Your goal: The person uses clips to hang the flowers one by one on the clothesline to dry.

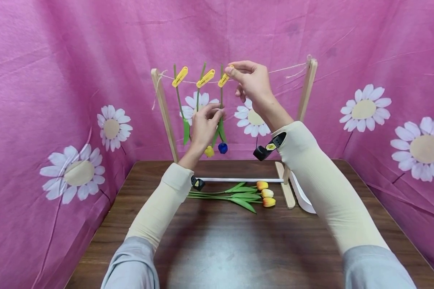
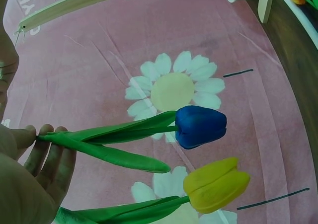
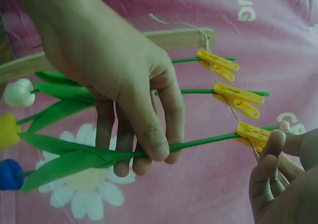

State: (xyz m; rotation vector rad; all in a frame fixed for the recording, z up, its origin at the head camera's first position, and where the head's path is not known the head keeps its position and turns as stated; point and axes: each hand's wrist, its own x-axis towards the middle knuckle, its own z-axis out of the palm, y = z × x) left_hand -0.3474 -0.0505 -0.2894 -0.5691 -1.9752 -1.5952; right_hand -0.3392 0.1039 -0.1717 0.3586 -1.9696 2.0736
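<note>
We see the blue tulip (image 1: 222,148) hanging head-down below the left hand (image 1: 204,125), thumb and fingers clamped on its stem (image 1: 222,96); the right hand (image 1: 254,82) pinches a yellow clothespin (image 1: 223,80) (rightmost of three) above.

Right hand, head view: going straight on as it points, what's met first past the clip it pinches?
Likely the blue tulip's stem, held in that yellow clip; exact depth is unclear.

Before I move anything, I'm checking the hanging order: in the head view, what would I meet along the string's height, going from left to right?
Left wooden post → first yellow clip → second yellow clip → third yellow clip → right hand → right wooden post.
</note>
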